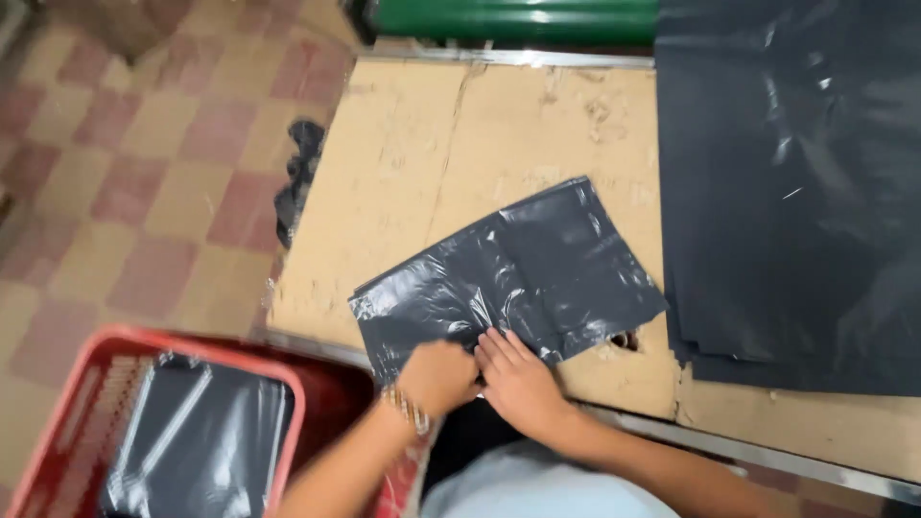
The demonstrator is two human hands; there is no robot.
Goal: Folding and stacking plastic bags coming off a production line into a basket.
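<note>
A cardboard-covered desk with a metal edge fills most of the view, standing on a floor of red and cream checked tiles. On the desk's right side lies a large flat stack of dark grey plastic sheets. At lower left sits a red plastic crate with folded dark plastic bags inside. Near the desk's front edge lies a smaller folded dark grey plastic bag, glossy and creased, tilted against the desk's edge. Both hands work at its near corner: the left hand, a chain bracelet at its wrist, has its grip curled together on the bag's edge, while the right hand lies with fingers extended and close together, pressing flat on the bag just beside the left.
</note>
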